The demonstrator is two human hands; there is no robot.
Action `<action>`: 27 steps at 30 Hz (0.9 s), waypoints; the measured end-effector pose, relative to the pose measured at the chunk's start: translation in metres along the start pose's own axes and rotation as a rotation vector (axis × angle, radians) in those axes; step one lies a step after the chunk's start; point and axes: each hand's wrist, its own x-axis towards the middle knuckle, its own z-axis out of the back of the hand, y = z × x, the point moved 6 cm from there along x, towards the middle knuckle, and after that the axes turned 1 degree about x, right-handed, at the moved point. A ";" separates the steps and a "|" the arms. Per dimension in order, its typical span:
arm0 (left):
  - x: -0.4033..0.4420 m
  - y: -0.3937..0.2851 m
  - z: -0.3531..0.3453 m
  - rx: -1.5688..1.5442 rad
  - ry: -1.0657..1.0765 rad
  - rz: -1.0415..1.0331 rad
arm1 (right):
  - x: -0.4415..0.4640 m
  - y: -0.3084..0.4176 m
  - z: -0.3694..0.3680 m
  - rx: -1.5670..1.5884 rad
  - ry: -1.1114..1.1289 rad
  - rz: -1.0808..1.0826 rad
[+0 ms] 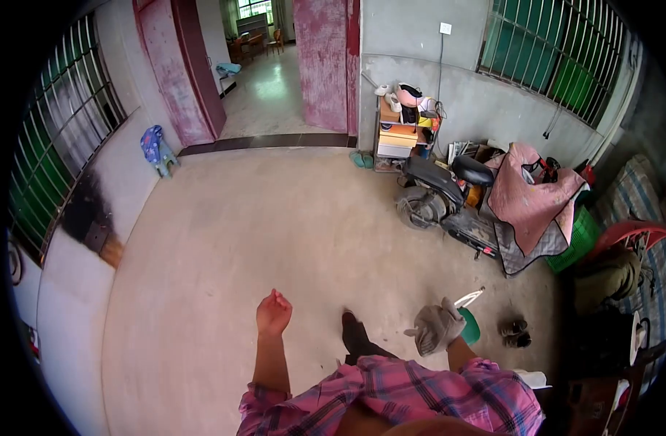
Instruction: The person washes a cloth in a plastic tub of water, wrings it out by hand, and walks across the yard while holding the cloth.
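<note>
My left hand [274, 312] is out in front of my body on the left, its fingers curled together, and nothing shows in it. On the right, my right hand is hidden behind a bunched grey cloth [437, 328] that hangs at the end of my forearm. Just beside the cloth appear a green rounded thing [469, 327] and a white handle-like piece [469, 296]. Whether my right hand also holds these, I cannot tell. One dark shoe [349, 320] of mine is on the floor between my hands.
Ahead, a red double door [323, 65] stands open onto another room. A covered scooter [463, 196] is parked at the right, near a shoe rack [397, 134]. A pair of dark shoes [515, 333] lies at lower right. By the left wall is a small stool [163, 163].
</note>
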 end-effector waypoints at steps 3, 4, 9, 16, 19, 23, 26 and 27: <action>0.064 -0.002 -0.028 -0.065 -0.012 0.049 | 0.082 0.001 -0.008 -0.032 0.031 -0.104; 0.091 -0.012 -0.045 -0.100 -0.017 0.050 | 0.117 0.002 -0.013 -0.018 0.038 -0.140; 0.176 -0.112 -0.032 -0.150 -0.091 -0.026 | 0.297 0.022 -0.089 0.161 0.196 -0.394; 0.225 -0.261 -0.026 -0.241 -0.104 -0.431 | 0.534 0.080 -0.282 0.057 0.892 -0.286; 0.283 -0.306 0.021 -0.471 -0.395 -0.458 | 0.607 0.089 -0.332 0.128 0.856 -0.244; 0.391 -0.384 0.017 -0.475 -0.442 -0.355 | 0.684 0.111 -0.349 -0.082 0.737 0.084; 0.493 -0.450 -0.064 -0.304 -0.208 -0.331 | 0.748 0.112 -0.329 -0.084 0.671 -0.227; 0.522 -0.466 -0.105 -0.227 -0.148 -0.327 | 0.757 0.133 -0.321 -0.049 0.582 -0.421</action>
